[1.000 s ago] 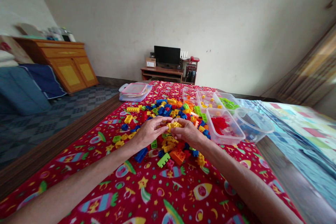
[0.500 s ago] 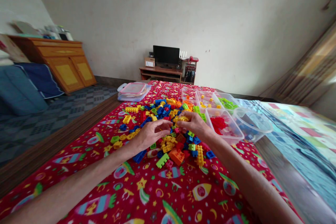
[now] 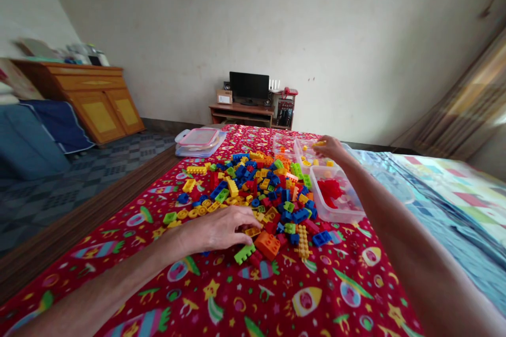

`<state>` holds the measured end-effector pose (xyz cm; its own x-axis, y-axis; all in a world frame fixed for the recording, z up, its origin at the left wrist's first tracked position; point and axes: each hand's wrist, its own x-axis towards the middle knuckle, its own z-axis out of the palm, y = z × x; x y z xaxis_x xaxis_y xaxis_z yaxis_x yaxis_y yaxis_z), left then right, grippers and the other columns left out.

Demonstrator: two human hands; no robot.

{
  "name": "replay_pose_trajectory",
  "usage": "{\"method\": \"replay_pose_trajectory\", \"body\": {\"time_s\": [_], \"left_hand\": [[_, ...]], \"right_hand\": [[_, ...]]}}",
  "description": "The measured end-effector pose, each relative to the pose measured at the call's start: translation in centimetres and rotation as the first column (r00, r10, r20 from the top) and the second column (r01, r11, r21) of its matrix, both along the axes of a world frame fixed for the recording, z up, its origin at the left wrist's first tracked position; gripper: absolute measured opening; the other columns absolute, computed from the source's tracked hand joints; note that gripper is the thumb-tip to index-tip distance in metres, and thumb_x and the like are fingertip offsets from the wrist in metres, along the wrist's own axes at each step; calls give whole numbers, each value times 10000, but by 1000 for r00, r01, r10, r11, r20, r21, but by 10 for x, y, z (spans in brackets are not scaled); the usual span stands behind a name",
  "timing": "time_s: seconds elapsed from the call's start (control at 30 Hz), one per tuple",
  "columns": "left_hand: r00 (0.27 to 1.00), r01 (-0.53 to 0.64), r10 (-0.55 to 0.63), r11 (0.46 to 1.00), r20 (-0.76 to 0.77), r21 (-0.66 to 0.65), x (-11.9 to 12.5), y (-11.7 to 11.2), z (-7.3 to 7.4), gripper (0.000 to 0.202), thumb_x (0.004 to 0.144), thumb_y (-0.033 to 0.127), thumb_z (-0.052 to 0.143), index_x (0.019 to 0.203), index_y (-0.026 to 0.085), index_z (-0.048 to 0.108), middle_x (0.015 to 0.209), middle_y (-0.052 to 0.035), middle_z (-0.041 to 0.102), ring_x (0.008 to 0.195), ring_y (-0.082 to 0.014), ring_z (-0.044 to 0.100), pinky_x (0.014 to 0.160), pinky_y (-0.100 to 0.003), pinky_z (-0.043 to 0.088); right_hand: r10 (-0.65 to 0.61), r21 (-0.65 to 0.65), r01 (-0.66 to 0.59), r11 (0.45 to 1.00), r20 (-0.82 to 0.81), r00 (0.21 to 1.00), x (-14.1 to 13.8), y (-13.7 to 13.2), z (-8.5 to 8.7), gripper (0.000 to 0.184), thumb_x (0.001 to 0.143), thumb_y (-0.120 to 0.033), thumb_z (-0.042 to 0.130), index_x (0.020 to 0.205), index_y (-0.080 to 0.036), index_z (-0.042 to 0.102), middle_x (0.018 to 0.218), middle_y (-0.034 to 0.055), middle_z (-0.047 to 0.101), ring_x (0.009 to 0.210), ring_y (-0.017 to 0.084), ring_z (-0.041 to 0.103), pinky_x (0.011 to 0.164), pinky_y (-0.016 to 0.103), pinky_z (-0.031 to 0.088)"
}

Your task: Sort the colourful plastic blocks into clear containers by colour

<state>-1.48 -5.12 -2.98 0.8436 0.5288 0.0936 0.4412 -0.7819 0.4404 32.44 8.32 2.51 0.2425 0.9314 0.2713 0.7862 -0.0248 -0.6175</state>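
Observation:
A heap of small plastic bricks point(image 3: 256, 189) in yellow, blue, red, green and orange lies on a red cloth with rocket prints point(image 3: 245, 295). My left hand point(image 3: 219, 231) rests at the near edge of the heap, fingers curled down onto a yellow brick point(image 3: 253, 231), beside a green brick point(image 3: 244, 254) and an orange brick point(image 3: 267, 245). My right hand point(image 3: 328, 148) is stretched out to the far right, closed on yellow bricks point(image 3: 319, 143) above a clear tub holding yellow bricks point(image 3: 306, 157).
A clear tub of red bricks point(image 3: 336, 195) stands right of the heap, under my right forearm. Another clear tub point(image 3: 282, 142) and a lidded container point(image 3: 200, 139) sit at the far end. The bed's left edge drops to a tiled floor.
My right hand left the heap and carried yellow bricks away to the far tub. My left hand drew back and lowered onto the near edge of the heap.

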Motion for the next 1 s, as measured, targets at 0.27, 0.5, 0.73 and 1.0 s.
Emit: {"method": "replay_pose_trajectory", "body": {"time_s": [0.27,0.5,0.73,1.0], "left_hand": [[1000,6,-6,999,-5,-35,-8,8,0,238,848,223,589,1068,232,679,1030,-47,683,945,-182,635,821,-237,462],[994,-43,50,996,-92,79,1,-2,-6,316,796,184,579,1096,245,657,1069,-52,648,980,-209,618,847,-280,465],[997,-58,64,991,-42,118,0,4,-13,162,829,235,558,973,198,622,1022,-58,640,914,-198,624,797,-266,469],[974,-225,224,948,32,223,-6,15,-4,86,796,206,520,711,195,509,716,-1,595,670,-155,578,619,-243,418]], "right_hand": [[77,101,-121,987,362,929,-36,-36,-7,349,849,-241,523,1153,-108,628,1060,164,680,981,248,627,859,343,450],[540,45,-569,821,262,800,-112,-113,-30,205,806,-145,515,857,-171,712,774,41,703,653,122,594,615,222,381],[662,-223,-633,741,400,634,-143,-140,-51,195,841,-179,493,777,-171,677,717,53,664,594,122,540,524,245,260],[662,-252,-629,735,465,587,-143,-146,-56,164,837,-214,552,970,-190,644,981,88,652,790,162,599,604,235,379]]}}
